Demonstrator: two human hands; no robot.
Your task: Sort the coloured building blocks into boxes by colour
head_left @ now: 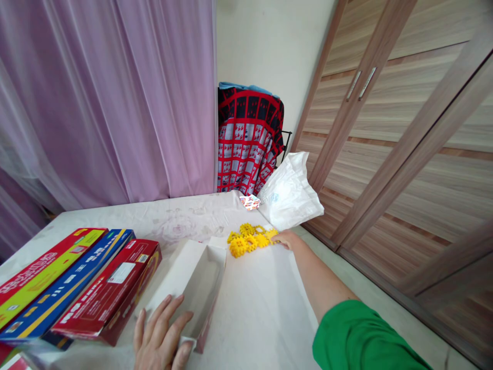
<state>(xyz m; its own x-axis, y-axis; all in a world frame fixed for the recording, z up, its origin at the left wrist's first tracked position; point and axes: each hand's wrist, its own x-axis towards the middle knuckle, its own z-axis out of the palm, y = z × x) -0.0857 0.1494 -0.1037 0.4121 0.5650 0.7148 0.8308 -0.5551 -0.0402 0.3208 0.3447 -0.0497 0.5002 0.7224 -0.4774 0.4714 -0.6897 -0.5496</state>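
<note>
My left hand (164, 334) lies with its fingers spread on the near end of a long, open cardboard box (185, 264), which is white inside. The box's inside looks bare where it shows. At the far right edge of the table my right hand (285, 239) has its fingertips closed at a yellow toothed plastic piece (272, 235). Beside it sits a cluster of similar yellow gear-like pieces (239, 246), just past the box's far end. Part of my right hand's fingers is hard to see.
Left of the box lie a red box (111, 288), a blue box (69, 288) and a red and yellow-green box (46, 272). A white plastic bag (290, 192) and a small printed packet (250, 202) sit at the far right corner. A wooden wardrobe (385, 128) stands right.
</note>
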